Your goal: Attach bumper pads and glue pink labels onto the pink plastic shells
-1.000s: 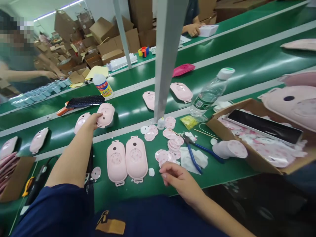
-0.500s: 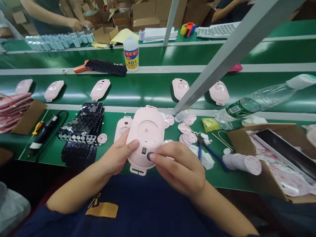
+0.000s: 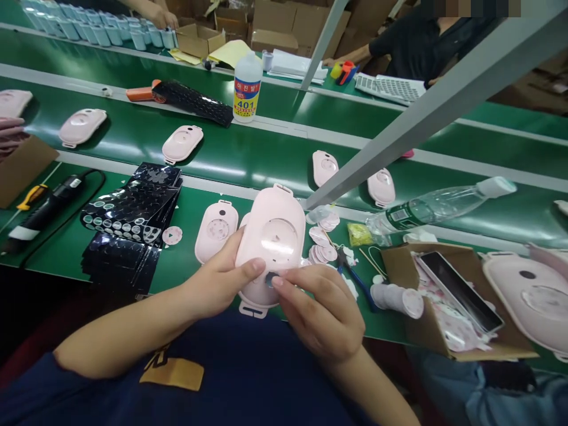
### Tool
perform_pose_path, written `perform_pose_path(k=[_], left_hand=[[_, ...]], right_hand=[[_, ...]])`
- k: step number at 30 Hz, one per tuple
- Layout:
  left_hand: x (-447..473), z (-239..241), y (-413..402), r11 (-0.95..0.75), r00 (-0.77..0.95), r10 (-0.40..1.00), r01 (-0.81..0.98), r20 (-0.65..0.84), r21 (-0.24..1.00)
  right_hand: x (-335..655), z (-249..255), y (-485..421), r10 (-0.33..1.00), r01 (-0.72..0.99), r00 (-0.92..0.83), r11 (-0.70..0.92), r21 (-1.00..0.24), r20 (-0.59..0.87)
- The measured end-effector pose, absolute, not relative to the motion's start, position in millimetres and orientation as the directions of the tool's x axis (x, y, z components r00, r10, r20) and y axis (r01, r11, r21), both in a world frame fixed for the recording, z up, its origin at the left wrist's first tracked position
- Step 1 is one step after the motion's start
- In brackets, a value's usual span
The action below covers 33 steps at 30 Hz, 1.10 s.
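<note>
Head view: two bare hands meet above the near edge of the green counter [image 3: 186,269], over a dark blue shirt.
Left hand [image 3: 217,284]: its grip is closed on the pink shell [image 3: 277,236], thumb across the lower left face and fingers hidden behind.
Right hand [image 3: 323,313]: thumb and forefinger are pinched on a small dark disc [image 3: 268,279] and hold it against the lower end of the pink shell.
Pink shell: held off the counter, tilted, its recessed round centre facing up and a small tab at each end.
Second shell [image 3: 216,231]: lies flat on the counter just left of the held one.
Black sheets [image 3: 133,207]: a fanned stack towards the counter's left, dotted with round pieces.
Round stickers [image 3: 322,251]: pink, scattered right of the hands, beside blue-handled pliers [image 3: 357,279].
Cardboard box [image 3: 399,260]: at the right end of the counter, holding pink printed pieces and a dark flat slab.
Water bottle [image 3: 439,204]: lies on its side behind the box.
Glue bottle [image 3: 247,87]: upright at the far edge, beyond a belt carrying more pink shells.
</note>
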State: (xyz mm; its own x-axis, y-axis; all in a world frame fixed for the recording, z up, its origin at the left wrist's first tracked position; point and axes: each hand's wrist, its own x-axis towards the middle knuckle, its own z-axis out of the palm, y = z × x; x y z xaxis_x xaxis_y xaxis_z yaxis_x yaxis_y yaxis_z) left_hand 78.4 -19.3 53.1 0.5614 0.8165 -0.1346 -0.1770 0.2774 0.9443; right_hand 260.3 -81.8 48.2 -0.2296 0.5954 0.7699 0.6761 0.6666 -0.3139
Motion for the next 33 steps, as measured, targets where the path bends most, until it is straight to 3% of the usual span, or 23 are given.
perform_pose_path(k=[13, 25, 33], left_hand=[[81.9, 54.0, -19.7, 0.267, 0.582, 0.808, -0.223, -0.092, 0.937], [83.0, 53.7, -18.0, 0.355, 0.594, 0.792, -0.264, -0.139, 0.897], [86.4, 56.4, -18.7, 0.394, 0.608, 0.777, -0.272, -0.160, 0.878]], right_hand=[[259.2, 49.3, -83.3, 0.610, 0.705, -0.225, 0.640, -0.306, 0.759], [260.7, 49.5, -84.9, 0.644, 0.668, -0.190, 0.638, -0.383, 0.741], [262.2, 51.6, -86.7, 0.644, 0.715, -0.194, 0.610, -0.343, 0.740]])
